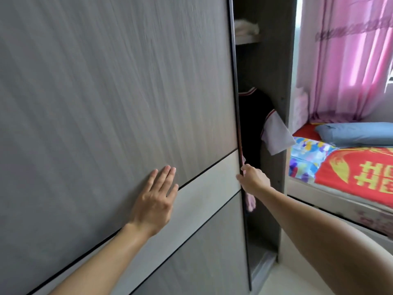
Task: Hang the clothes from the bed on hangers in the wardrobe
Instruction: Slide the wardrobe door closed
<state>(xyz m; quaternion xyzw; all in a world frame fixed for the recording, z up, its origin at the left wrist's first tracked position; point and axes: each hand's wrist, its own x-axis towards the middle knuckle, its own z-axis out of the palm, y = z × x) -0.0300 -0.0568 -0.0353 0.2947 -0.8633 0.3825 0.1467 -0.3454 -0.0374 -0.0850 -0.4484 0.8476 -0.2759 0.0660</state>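
Note:
The wardrobe's grey sliding door [119,86] fills the left of the view. My left hand [156,199] lies flat on its face with straight fingers. My right hand [253,179] grips the door's dark right edge, fingers curled round it. Through the narrow gap a black garment with white, striped sleeve cuffs [255,116] hangs inside the wardrobe, one sleeve [276,137] sticking out past the frame. A pink cloth [250,202] shows lower in the gap. The bed [350,173] stands at the right with a red and colourful cover.
A shelf in the wardrobe top holds folded pale fabric [246,28]. The wardrobe's side panel [274,60] stands between gap and bed. A blue pillow [357,134] lies on the bed, pink curtains [344,56] hang behind it. Pale floor [287,282] shows below.

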